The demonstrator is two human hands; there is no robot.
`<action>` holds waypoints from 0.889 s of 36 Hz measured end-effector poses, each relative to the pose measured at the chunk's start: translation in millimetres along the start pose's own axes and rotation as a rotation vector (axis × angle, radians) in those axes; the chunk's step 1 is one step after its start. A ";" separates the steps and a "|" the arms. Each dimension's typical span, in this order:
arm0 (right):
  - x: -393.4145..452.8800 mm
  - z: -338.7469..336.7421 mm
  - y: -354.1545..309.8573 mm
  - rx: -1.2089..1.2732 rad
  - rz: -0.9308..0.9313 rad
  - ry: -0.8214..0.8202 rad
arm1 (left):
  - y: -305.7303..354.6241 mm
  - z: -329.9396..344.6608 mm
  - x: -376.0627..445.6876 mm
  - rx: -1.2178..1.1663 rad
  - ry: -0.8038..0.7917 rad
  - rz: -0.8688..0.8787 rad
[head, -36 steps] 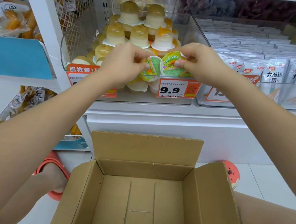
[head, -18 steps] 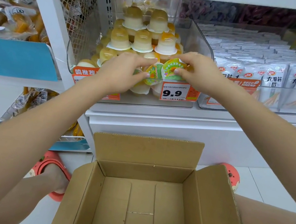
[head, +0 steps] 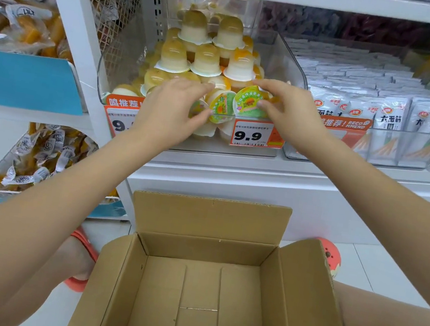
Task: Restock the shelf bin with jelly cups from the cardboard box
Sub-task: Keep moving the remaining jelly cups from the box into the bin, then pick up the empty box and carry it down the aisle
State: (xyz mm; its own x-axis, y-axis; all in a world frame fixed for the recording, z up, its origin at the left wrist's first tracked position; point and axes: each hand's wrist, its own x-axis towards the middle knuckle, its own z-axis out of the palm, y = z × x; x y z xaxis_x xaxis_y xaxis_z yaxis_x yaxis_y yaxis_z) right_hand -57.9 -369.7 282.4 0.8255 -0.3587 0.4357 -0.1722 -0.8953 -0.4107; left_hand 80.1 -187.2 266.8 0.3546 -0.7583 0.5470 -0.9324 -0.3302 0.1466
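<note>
A clear shelf bin (head: 103, 82) holds a tall pile of jelly cups (head: 206, 61) stacked upside down. At the bin's front lip, my left hand (head: 171, 109) pinches a jelly cup with a green and yellow lid (head: 221, 106) between thumb and fingers. My right hand (head: 285, 112) pinches a second jelly cup with a green and orange lid (head: 248, 102) right beside it. Both lids face me. The cardboard box (head: 206, 287) stands open below my arms, and nothing shows inside it.
A 9.9 price tag (head: 251, 134) hangs on the bin's front. A bin of white snack packets (head: 387, 119) stands to the right, bagged snacks (head: 20, 19) to the left and in a lower bin (head: 39, 156). Orange sandals (head: 83, 254) flank the box on the white floor.
Both hands have stayed at the bin's front lip with their two cups. The left hand's cup has turned a little and sits lower against the pile.
</note>
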 end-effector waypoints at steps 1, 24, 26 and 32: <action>-6.8 2.7 1.0 -0.016 -0.035 0.061 | 0.1 -0.4 -7.0 -0.016 0.035 0.025; -279.4 82.2 66.1 -0.401 0.307 -0.366 | 3.6 88.1 -289.7 -0.253 -0.584 -0.692; -297.9 83.6 70.3 -0.483 0.309 -0.400 | -2.5 92.9 -304.9 -0.247 -0.635 -0.743; -321.3 88.4 84.2 -0.759 0.228 -0.521 | -16.7 103.6 -333.8 -0.259 -0.624 -0.660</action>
State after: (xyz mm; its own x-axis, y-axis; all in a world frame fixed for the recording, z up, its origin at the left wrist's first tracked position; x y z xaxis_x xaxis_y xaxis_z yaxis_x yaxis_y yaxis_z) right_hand -290.2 -306.5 37.0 0.8331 -0.5476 -0.0784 -0.5113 -0.8164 0.2686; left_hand -15.5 13.2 -3.6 0.7193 -0.6515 -0.2410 -0.4902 -0.7219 0.4884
